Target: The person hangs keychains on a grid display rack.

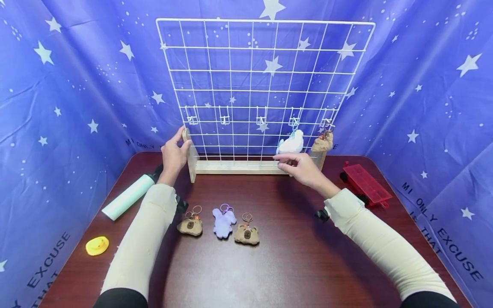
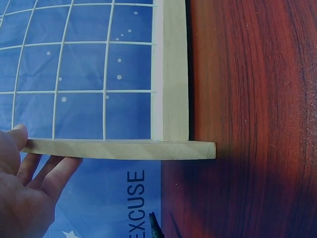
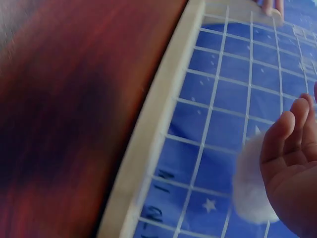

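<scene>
My left hand (image 1: pixel 175 156) grips the upright wooden side piece (image 1: pixel 190 160) of a stand, thumb on one face and fingers on the other. The stand carries a white wire grid panel (image 1: pixel 252 79) with several small hooks. My right hand (image 1: pixel 304 171) is in front of the grid, just below a white plush keychain (image 1: pixel 291 142), fingers loosely bent with nothing between them. That plush hangs from a hook by its ring and is partly hidden by the hand in the right wrist view. A brown plush keychain (image 1: pixel 322 142) hangs at the far right hook.
On the table lie two brown plush keychains (image 1: pixel 190 226) with a lavender plush keychain (image 1: pixel 223 222) between them. A mint bottle (image 1: pixel 128 196) and a yellow hat-shaped thing (image 1: pixel 97 246) are at left. A red compartment box (image 1: pixel 366 184) is at right. Starry blue curtains surround the table.
</scene>
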The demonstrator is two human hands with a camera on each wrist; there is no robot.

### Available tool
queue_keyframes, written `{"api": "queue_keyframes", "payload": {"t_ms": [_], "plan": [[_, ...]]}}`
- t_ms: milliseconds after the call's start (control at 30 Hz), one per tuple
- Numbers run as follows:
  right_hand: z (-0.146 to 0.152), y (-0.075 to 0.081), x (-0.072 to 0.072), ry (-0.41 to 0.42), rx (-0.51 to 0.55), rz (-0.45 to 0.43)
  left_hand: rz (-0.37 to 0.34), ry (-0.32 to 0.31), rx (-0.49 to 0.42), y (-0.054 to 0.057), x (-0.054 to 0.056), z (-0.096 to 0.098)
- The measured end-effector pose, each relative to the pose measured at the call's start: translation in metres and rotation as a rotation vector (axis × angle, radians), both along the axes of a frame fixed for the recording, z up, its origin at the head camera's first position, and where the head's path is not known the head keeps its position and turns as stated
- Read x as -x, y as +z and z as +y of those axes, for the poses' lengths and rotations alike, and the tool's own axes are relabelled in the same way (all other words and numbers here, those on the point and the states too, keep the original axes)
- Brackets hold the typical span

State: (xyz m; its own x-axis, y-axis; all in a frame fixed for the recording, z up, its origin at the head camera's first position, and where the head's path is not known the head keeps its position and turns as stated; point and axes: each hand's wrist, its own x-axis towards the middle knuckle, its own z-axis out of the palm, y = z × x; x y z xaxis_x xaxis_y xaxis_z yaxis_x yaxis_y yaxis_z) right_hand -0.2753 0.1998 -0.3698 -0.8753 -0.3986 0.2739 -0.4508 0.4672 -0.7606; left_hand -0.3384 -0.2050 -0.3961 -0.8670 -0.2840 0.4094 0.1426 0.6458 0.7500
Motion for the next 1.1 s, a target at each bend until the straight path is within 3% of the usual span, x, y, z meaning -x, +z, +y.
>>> {"api": "queue_keyframes", "payload": {"t_ms": [67,500,700,1100], "plan": [[-0.002,-0.014,0.005,0.025,-0.008,-0.02,-0.004,0.001,-0.001,0.0,0.0,0.0],[-0.033,-0.057,-0.007,0.168,-0.161,-0.035,0.012,-0.005,-0.003,0.002,0.002,0.001],[-0.043,-0.072,-0.011,0.241,-0.211,-0.041,0.006,0.0,-0.004,0.002,0.001,0.001],[-0.058,-0.09,-0.018,0.346,-0.258,-0.171,0.012,-0.007,-0.005,0.0,0.0,0.001]]}}
